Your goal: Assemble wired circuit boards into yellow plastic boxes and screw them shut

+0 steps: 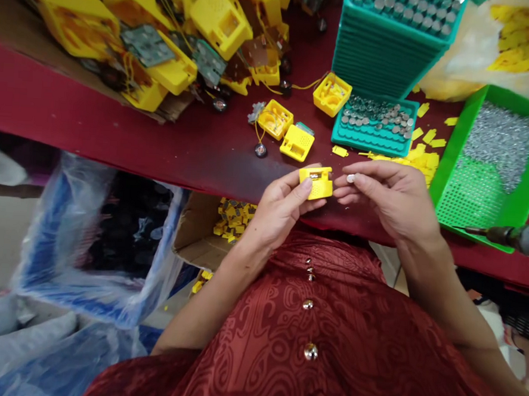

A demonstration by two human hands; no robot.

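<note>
My left hand (286,205) grips a small yellow plastic case (321,188), its open battery slot facing up. Between thumb and fingertips, my right hand (390,197) pinches a small silvery button cell (350,178), just right of the case and apart from it. Beyond my hands lie another yellow case (297,142), an opened case half (275,120) with a wired round speaker (261,150), and a further yellow case (332,94). A teal tray (370,143) holding several button cells sits behind my right hand.
Stacked teal trays (375,61) of cells stand at the back. Yellow covers (421,160) lie beside a green basket (449,173) of screws (501,141). An electric screwdriver (526,239) is at right. Yellow cases with circuit boards (148,44) heap at back left; a cardboard box (199,236) stands below the table edge.
</note>
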